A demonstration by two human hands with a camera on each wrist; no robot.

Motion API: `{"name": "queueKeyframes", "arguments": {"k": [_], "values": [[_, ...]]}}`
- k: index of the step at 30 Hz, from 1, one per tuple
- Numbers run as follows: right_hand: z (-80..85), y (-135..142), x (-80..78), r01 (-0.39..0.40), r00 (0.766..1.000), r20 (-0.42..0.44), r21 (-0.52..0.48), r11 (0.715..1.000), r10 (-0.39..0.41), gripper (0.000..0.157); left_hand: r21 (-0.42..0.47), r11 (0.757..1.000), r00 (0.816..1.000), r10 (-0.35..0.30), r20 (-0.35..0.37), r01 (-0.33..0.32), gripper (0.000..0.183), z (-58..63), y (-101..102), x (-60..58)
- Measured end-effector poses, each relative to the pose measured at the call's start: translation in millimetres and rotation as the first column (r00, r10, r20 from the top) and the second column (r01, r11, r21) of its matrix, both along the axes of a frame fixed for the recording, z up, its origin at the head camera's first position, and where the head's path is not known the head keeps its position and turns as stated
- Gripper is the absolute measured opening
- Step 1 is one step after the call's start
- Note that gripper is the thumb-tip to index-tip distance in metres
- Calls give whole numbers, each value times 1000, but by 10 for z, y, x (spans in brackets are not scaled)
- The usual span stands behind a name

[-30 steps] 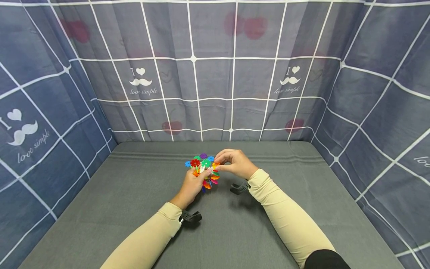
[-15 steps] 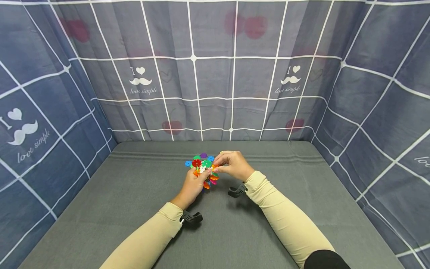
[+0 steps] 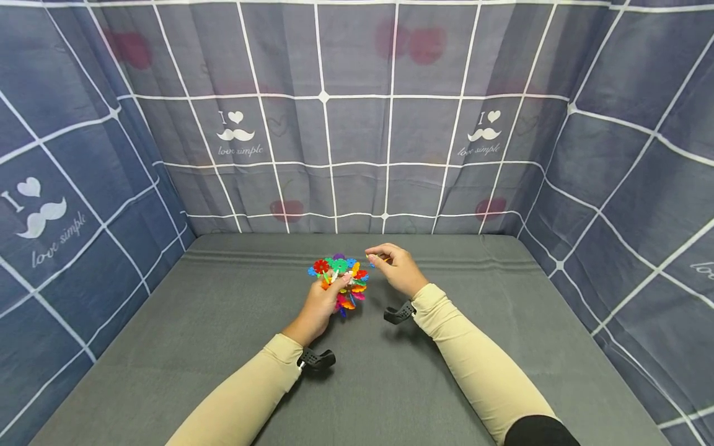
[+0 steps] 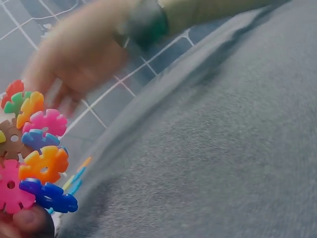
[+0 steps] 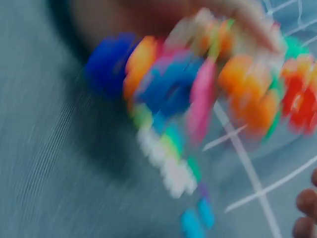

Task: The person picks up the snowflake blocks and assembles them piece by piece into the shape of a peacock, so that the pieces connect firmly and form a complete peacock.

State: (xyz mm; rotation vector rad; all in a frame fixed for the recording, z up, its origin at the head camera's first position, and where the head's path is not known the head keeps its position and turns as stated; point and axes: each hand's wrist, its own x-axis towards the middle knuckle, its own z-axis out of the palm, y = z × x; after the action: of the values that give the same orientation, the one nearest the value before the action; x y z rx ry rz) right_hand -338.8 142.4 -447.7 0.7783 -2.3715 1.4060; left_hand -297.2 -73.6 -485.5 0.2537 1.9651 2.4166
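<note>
My left hand [image 3: 317, 308] holds a cluster of interlocking flower-shaped plastic discs [image 3: 339, 266] over the grey cloth, thumb across its near side. Red, green, orange, pink, blue and purple discs stick out in all directions. In the left wrist view an orange disc [image 4: 57, 159] and a dark blue disc [image 4: 55, 199] lie close to the left fingertip. My right hand [image 3: 398, 271] is just right of the cluster, its fingers loosely bent. Tiny yellow and blue spots show at its fingertips. A row of white discs [image 5: 177, 173] trails off the cluster, blurred, in the right wrist view.
Grey cloth [image 3: 357, 396] covers the table beneath both hands. Curtains with a white grid stand at the back [image 3: 357, 136], left [image 3: 61, 248] and right [image 3: 630, 204]. Black wrist mounts [image 3: 317, 359] hang under both forearms.
My right hand was at an orange disc on the cluster's right side; it has drawn away to the right. That side now shows more, and the left hand has turned the cluster slightly.
</note>
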Motion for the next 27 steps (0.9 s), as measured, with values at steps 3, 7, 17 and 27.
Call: {"name": "queueKeyframes", "arguments": {"k": [3,7,17,27], "values": [[-171,53,-68,8,1000,0,172,985,-8,22,26,999,999,33,24,-34,22,-27,-14,-18],[-296,53,-97,-64,997,-12,434,899,77,32,72,996,999,41,32,-43,20,-14,-26,-23],[-364,19,-82,-42,994,-74,460,887,85,9,140,990,1000,3,16,-5,46,39,-56,11],[-210,101,-70,-90,980,180,13,996,86,13,99,995,1000,-16,-27,18,42,35,-71,10]]}}
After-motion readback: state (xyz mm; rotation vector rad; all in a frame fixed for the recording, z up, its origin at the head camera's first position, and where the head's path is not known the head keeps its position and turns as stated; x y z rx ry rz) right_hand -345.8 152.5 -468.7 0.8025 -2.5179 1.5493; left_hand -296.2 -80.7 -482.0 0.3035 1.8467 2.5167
